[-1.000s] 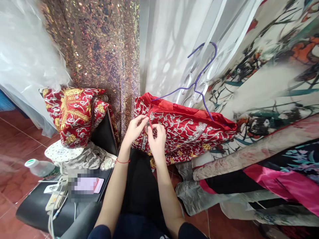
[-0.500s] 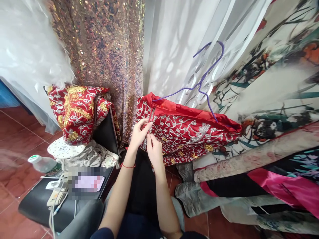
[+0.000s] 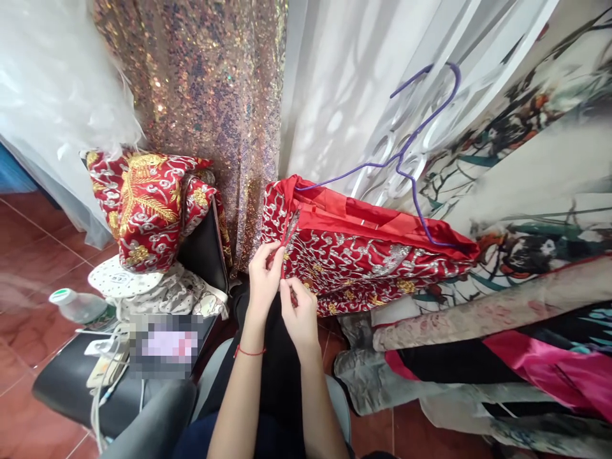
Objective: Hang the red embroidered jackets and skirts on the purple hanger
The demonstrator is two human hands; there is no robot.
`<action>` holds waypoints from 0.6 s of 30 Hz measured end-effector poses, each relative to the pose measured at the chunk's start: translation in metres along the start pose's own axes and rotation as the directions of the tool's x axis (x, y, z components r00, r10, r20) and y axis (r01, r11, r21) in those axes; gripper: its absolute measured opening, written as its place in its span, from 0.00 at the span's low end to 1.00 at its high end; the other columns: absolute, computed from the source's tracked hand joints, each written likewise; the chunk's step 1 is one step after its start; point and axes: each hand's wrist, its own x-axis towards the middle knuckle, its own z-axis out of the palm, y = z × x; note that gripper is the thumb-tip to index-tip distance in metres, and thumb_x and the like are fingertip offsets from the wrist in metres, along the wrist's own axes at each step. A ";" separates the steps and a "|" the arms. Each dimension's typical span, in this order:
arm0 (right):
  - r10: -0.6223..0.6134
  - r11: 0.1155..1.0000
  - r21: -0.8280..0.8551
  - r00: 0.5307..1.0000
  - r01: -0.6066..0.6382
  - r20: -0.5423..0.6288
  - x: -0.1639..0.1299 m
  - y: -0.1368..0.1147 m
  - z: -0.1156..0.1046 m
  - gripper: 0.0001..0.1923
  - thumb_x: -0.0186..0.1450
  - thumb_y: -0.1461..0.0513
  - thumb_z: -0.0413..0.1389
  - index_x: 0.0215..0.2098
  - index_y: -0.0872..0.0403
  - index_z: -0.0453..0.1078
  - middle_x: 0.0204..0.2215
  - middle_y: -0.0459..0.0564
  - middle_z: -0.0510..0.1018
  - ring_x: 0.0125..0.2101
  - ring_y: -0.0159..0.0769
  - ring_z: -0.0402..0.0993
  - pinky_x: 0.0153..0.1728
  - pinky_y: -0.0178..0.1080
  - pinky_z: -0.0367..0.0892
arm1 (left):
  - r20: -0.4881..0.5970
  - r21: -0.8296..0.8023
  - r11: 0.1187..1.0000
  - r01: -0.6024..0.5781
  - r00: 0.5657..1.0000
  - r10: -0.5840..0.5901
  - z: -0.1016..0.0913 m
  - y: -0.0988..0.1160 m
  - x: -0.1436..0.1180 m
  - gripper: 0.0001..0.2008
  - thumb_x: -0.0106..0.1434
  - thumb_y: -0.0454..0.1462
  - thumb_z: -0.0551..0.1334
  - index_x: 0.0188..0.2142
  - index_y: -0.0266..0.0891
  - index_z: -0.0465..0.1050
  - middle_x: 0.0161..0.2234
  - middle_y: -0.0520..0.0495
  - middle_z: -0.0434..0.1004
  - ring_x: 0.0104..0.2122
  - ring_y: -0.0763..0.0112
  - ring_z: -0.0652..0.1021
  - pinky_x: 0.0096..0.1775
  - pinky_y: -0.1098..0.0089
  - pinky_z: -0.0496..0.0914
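Observation:
A red skirt-like garment (image 3: 354, 261) with silver and gold embroidery hangs from a purple hanger (image 3: 399, 156), its red lining showing along the top edge. A narrow side opening runs down the left end of the garment toward my hands. My left hand (image 3: 264, 274) is closed, pinching the red edge of this opening between thumb and fingers. Just below and to its right, my right hand (image 3: 300, 312) is closed with its fingertips at the lower part of the same opening. Whatever small part the right fingertips grip is hidden. A red string circles my left wrist.
To the left, a folded red embroidered garment (image 3: 148, 207) rests by a black chair back, above a dotted white cloth hat (image 3: 127, 280). A bottle (image 3: 81, 307), cables and a blurred phone-like object lie on a black seat (image 3: 57, 389). Other clothes (image 3: 454, 357) hang on the right.
Both hands have moved slightly down along the garment's side opening, which shows more of a gap above them. The hanger and the garment's right end appear shifted right.

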 end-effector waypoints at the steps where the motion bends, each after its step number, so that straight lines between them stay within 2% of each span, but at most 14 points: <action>1: -0.001 1.000 0.005 1.000 0.001 -0.018 -0.001 -0.002 -0.001 0.17 0.73 0.56 0.47 0.27 0.51 0.64 0.23 0.44 0.71 0.24 0.31 0.65 0.28 0.35 0.59 | -0.009 0.015 1.000 -0.020 1.000 0.020 0.000 0.002 0.002 0.08 0.68 0.41 0.62 0.40 0.40 0.77 0.37 0.48 0.77 0.37 0.70 0.77 0.41 0.69 0.71; 4: 0.003 0.999 0.035 0.997 -0.001 -0.073 -0.004 -0.009 -0.004 0.15 0.73 0.56 0.48 0.29 0.51 0.66 0.24 0.45 0.73 0.24 0.31 0.67 0.28 0.35 0.61 | -0.091 0.005 0.997 -0.078 0.993 0.078 0.002 0.005 0.006 0.07 0.67 0.42 0.64 0.38 0.41 0.77 0.39 0.47 0.74 0.38 0.70 0.76 0.40 0.70 0.71; 6: -0.008 0.997 0.075 0.992 0.018 -0.127 -0.004 -0.015 -0.007 0.13 0.72 0.57 0.50 0.31 0.51 0.67 0.25 0.45 0.73 0.25 0.31 0.67 0.29 0.35 0.63 | -0.135 -0.079 0.993 -0.088 0.988 0.077 0.004 0.003 0.007 0.08 0.67 0.43 0.64 0.38 0.41 0.76 0.42 0.46 0.75 0.42 0.69 0.77 0.44 0.68 0.72; 8: -0.030 0.987 0.148 0.983 0.058 -0.184 0.002 -0.019 -0.010 0.12 0.72 0.58 0.51 0.30 0.51 0.68 0.25 0.45 0.72 0.26 0.32 0.69 0.31 0.36 0.65 | -0.137 -0.181 0.981 -0.066 0.990 0.042 0.005 0.000 0.005 0.09 0.66 0.44 0.65 0.39 0.41 0.75 0.43 0.46 0.76 0.44 0.67 0.78 0.49 0.66 0.73; 10: -0.039 0.964 0.248 0.976 0.094 -0.215 0.013 -0.023 -0.011 0.12 0.71 0.57 0.52 0.30 0.51 0.68 0.27 0.46 0.73 0.30 0.34 0.72 0.36 0.38 0.69 | -0.111 -0.260 0.965 -0.028 0.994 -0.001 0.006 -0.004 0.001 0.11 0.66 0.46 0.65 0.40 0.42 0.74 0.43 0.46 0.77 0.43 0.68 0.79 0.48 0.66 0.74; 14: 0.007 0.886 0.460 0.989 0.062 -0.146 0.049 -0.024 -0.006 0.10 0.70 0.54 0.56 0.36 0.51 0.73 0.35 0.49 0.79 0.34 0.36 0.78 0.40 0.40 0.74 | -0.025 -0.348 0.937 0.028 0.999 -0.039 0.005 -0.011 -0.007 0.14 0.65 0.48 0.65 0.43 0.43 0.73 0.43 0.46 0.78 0.42 0.68 0.80 0.45 0.67 0.75; 18: 0.026 0.867 0.499 0.996 0.019 -0.082 0.075 -0.021 0.001 0.12 0.67 0.51 0.59 0.36 0.51 0.73 0.34 0.46 0.78 0.28 0.31 0.76 0.32 0.35 0.73 | 0.013 -0.290 0.956 0.043 0.999 -0.041 0.001 -0.014 -0.011 0.15 0.67 0.50 0.63 0.45 0.43 0.72 0.44 0.45 0.78 0.43 0.67 0.80 0.47 0.66 0.75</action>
